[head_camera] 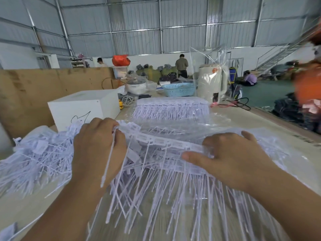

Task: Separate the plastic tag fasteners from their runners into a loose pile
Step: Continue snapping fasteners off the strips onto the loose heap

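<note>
On the table (260, 119), left hand (97, 146) grip pinches one fastener (108, 164) beside the runner (165, 143).

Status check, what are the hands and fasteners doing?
Left hand pinching a fastener off the strip. Right hand pressing strip down. Loose pile left. Nothing blocking.

No text, brand or number can be read anywhere. The white cardboard box (83, 110), beyond the left hand, carries only a black hand-drawn squiggle on its near face, not letters. The cream plastic kettle (212, 82), well beyond the right hand, bears a round orange sticker too small to read. Dark print runs along the pale tabletop (304, 141) edge, out past the right hand, but it is blurred beyond reading.
</note>
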The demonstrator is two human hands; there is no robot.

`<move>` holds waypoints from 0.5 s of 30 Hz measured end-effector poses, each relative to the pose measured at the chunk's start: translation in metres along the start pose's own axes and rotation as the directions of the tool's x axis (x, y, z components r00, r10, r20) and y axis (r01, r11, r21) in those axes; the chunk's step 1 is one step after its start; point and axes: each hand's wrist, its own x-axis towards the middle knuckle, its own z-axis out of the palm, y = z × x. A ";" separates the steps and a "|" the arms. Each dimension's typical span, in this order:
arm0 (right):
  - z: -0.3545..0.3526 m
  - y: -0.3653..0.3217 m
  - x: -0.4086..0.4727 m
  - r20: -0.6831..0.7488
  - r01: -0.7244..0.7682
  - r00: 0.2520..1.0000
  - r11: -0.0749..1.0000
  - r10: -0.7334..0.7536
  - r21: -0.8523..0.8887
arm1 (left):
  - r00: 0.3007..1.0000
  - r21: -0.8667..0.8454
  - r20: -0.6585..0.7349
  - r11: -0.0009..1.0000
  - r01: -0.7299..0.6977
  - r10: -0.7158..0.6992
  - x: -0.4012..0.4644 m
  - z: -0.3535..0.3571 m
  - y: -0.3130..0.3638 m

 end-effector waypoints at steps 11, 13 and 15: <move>0.005 -0.009 -0.001 -0.029 0.092 0.995 0.977 -0.100 -0.194 | 0.995 -0.063 0.079 0.997 -0.053 0.058 -0.019 0.000 0.019; 0.006 -0.013 -0.002 -0.044 0.129 0.989 0.972 -0.140 -0.196 | 0.971 -0.082 0.155 0.981 -0.174 0.185 -0.028 0.002 0.035; 0.008 -0.015 -0.003 -0.071 0.164 0.981 0.968 -0.181 -0.189 | 0.933 -0.090 0.215 0.957 -0.276 0.289 -0.034 0.003 0.049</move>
